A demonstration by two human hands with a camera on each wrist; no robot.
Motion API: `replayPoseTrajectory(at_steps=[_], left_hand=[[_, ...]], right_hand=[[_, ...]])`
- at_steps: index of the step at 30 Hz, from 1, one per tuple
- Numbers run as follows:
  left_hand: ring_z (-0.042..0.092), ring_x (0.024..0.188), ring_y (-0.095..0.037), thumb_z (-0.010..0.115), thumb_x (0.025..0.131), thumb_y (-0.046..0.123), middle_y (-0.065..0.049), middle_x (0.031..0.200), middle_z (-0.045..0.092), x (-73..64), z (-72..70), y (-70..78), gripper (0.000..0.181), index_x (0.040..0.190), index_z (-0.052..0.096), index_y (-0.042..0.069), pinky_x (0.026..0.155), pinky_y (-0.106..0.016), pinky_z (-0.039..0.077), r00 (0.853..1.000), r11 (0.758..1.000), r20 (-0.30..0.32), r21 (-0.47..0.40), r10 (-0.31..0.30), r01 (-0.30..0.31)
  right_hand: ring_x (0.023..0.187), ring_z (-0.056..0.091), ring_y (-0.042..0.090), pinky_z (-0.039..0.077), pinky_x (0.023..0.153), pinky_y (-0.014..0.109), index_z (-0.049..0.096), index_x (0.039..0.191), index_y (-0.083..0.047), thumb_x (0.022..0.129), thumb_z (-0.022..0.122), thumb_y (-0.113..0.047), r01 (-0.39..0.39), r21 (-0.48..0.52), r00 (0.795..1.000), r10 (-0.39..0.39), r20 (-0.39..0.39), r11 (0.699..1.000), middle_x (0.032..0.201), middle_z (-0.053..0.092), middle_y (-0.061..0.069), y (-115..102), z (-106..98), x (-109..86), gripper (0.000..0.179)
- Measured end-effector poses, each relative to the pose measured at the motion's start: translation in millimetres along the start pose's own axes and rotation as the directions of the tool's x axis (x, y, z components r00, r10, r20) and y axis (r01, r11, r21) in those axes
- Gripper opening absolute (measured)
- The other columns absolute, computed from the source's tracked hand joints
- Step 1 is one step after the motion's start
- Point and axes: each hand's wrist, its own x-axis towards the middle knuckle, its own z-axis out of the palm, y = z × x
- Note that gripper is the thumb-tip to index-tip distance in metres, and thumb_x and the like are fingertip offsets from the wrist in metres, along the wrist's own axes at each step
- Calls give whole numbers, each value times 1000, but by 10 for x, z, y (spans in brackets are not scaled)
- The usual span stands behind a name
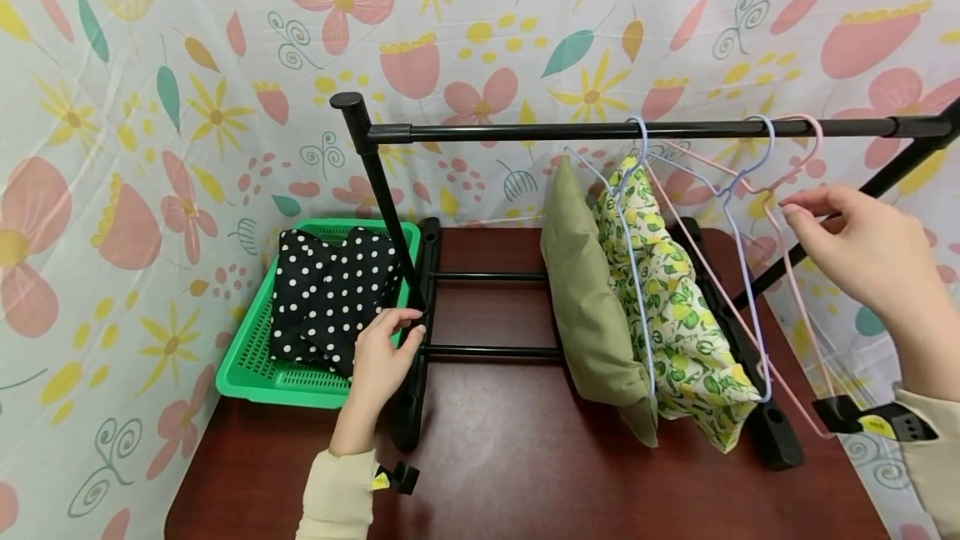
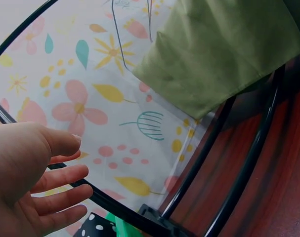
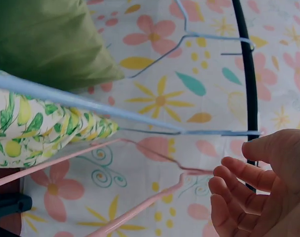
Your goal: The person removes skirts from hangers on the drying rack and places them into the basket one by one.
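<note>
My left hand (image 1: 382, 356) hovers by the rack's black upright post, fingers relaxed and holding nothing. Beside it, a black cloth with white polka dots (image 1: 322, 290) lies in a green basket (image 1: 292, 394). On the right, my right hand (image 1: 862, 248) is near a pink hanger (image 1: 798, 298), its fingers loosely bent around no object. Left of that hanger, a lavender-blue hanger (image 1: 740, 252) and a light blue hanger (image 1: 628, 252) hook over the rail. An olive green cushion (image 1: 588, 298) and a lemon-print cushion (image 1: 675, 307) are among the hangers; how they are attached cannot be told.
A black rack rail (image 1: 510, 132) crosses above the reddish-brown table (image 1: 510, 457). Two lower bars (image 1: 495, 352) join the rack's feet. Flower-patterned cloth (image 1: 225, 65) hangs behind and at the sides.
</note>
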Motion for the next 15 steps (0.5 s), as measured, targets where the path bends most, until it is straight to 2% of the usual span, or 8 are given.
replayPoseTrajectory(at_steps=[1,7,12,15], left_hand=[[61,86,-19,69,81,12,-2,91,65,0,7,-7,14,95,69,11,77,-38,51,1000,1000,3,-2,0,0],[61,89,-25,68,82,12,-6,96,66,3,43,-20,18,99,69,13,78,-41,51,1000,1000,24,-5,8,-8],[62,88,-24,68,82,13,-9,96,66,2,68,-15,21,103,69,12,77,-41,51,999,1000,34,8,-1,1],[61,88,-22,68,82,13,-7,97,66,7,90,-16,20,102,69,13,77,-39,51,999,1000,36,14,-6,5]], right_hand=[[52,30,-19,32,43,26,62,106,-1,92,49,-30,6,3,1000,-6,-2,1000,88,63,27,-25,-7,-5,35],[53,31,-22,32,41,23,64,107,-4,92,50,-30,57,36,998,-57,-14,998,92,65,25,-204,-14,-22,33],[54,32,-24,31,40,20,66,110,-6,93,52,-29,103,57,994,-101,-31,993,94,65,23,-321,13,-17,32],[52,33,-24,30,42,17,66,109,-7,92,52,-28,117,70,993,-115,-36,991,89,67,21,-394,25,-5,31]])
